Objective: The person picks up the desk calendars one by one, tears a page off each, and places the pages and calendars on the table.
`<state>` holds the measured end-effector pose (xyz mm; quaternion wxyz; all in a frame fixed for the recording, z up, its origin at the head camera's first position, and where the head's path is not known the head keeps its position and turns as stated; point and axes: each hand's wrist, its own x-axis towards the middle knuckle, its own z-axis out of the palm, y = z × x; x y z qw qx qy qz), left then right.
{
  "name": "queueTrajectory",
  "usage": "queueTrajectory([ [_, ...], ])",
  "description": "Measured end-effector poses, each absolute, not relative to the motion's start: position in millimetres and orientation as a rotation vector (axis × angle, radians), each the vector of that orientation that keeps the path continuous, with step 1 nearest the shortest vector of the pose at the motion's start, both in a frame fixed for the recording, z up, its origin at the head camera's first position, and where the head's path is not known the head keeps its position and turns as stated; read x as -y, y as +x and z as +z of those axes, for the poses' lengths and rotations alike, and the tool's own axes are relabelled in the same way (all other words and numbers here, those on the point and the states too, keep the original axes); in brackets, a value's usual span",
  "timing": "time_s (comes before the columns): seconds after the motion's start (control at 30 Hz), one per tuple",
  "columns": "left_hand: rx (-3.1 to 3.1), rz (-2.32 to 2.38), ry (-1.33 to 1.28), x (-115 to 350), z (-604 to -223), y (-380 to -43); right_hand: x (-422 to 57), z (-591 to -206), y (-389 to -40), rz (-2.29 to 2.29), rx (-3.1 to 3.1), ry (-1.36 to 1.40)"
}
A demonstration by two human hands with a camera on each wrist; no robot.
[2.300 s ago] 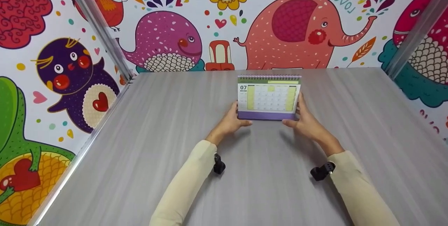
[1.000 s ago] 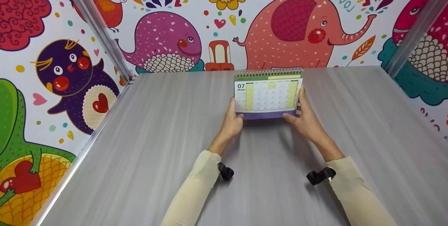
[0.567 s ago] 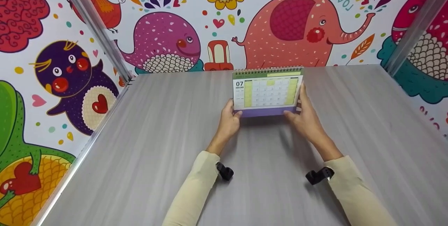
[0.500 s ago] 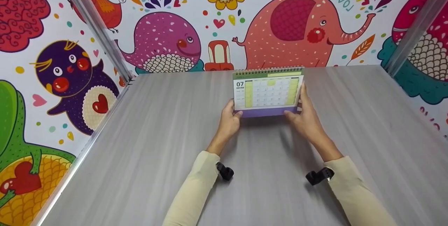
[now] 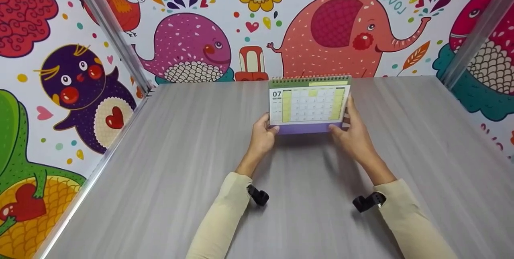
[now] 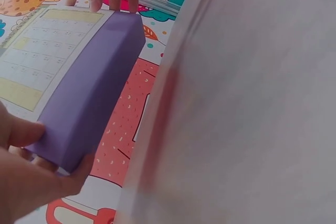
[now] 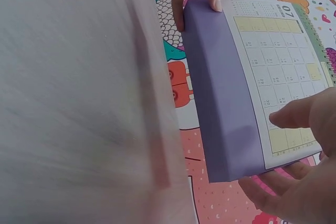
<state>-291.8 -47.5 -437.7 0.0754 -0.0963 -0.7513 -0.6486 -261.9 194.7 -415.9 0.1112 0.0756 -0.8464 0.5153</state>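
calendar (image 5: pixel 311 104) above table (image 5: pixel 305 211) | fingers (image 5: pixel 353 108) at both sides | wall (image 5: pixel 257 26) behind

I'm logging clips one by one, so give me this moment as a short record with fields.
object: desk calendar
page: 07
top edge: spiral binding
left hand: grips its lower left corner
right hand: grips its right side
position: raised off the gray table
background: cartoon-print wall
sleeves: beige

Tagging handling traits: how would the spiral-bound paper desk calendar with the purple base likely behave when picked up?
The spiral-bound desk calendar is probably stiff: its purple base looks straight and crisp-edged between the left hand and right hand. Its white pages might flap, seemingly bound only along the wire spiral.
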Motion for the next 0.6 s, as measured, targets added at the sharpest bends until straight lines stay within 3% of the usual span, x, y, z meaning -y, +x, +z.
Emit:
queueTrajectory([
  [0.6,2.172,-2.04,-0.158,49,-431,-290,-182,-406,-259,1.348,2.459,0.196],
])
